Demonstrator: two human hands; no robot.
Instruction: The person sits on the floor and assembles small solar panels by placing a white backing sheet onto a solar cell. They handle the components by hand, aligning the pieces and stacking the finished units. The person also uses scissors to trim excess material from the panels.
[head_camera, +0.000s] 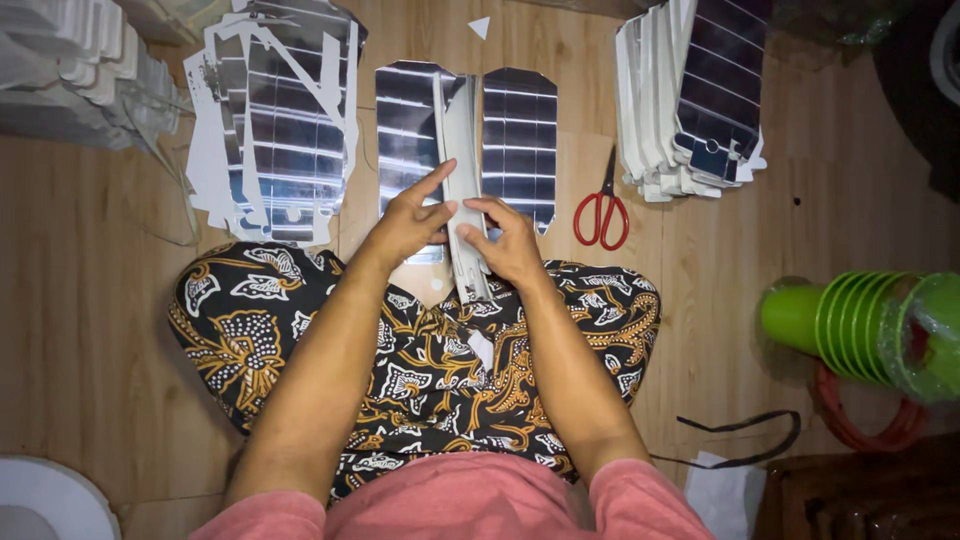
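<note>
I sit cross-legged on a wooden floor in patterned black and orange trousers. Both hands hold a thin stack of white-backed sheets (462, 160) that stands on edge between two flat piles of shiny dark striped sheets, a left pile (405, 125) and a right pile (520, 140). My left hand (410, 220) presses the stack's left side with fingers spread. From the right side, my right hand (510, 240) grips its lower part.
Red-handled scissors (601, 208) lie right of the piles. Cut-out white frames (275, 120) are heaped at the left, and a tall stack of sheets (690, 90) sits at the upper right. A green plastic object (860, 325) lies at the right, a black strap (745, 440) near my knee.
</note>
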